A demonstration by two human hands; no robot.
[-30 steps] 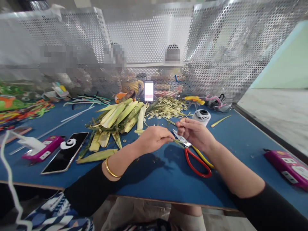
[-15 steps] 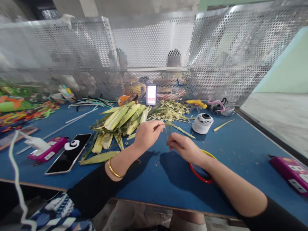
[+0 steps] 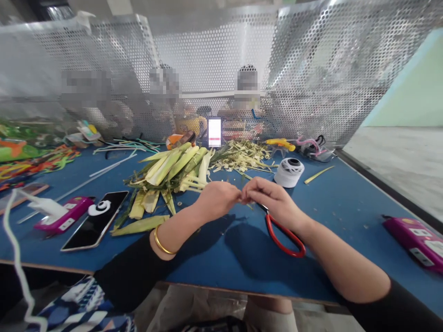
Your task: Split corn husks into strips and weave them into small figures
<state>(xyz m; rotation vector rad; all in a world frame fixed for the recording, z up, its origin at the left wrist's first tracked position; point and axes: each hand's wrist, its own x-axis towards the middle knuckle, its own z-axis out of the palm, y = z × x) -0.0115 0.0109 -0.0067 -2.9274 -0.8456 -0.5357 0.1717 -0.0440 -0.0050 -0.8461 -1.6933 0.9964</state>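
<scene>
My left hand [image 3: 218, 199] and my right hand [image 3: 272, 198] meet above the table, both closed with fingertips pinched together. The fine thread that ran between them is hidden behind the fingers now. Red-handled scissors [image 3: 300, 253] lie on the table under my right hand and wrist, blades mostly covered. Beyond my right hand a spool of white thread [image 3: 289, 174] stands upright. Left of my left hand is a pile of pale green corn husks [image 3: 173, 166], with one loose husk [image 3: 140, 226] in front. Shredded husk strips [image 3: 244, 156] are heaped behind my hands.
A phone [image 3: 95, 221] with a white spiral object on it lies at left, beside a magenta power strip [image 3: 65, 214]. Another magenta power strip [image 3: 415, 240] is at far right. Goggles [image 3: 316, 150] and a yellow tool [image 3: 281, 144] lie before the perforated metal screen [image 3: 214, 50]. People sit behind it.
My right hand has moved up and in, so its fingertips touch my left hand's. My left hand dropped slightly. More of the scissors shows. The view shifted a little.
</scene>
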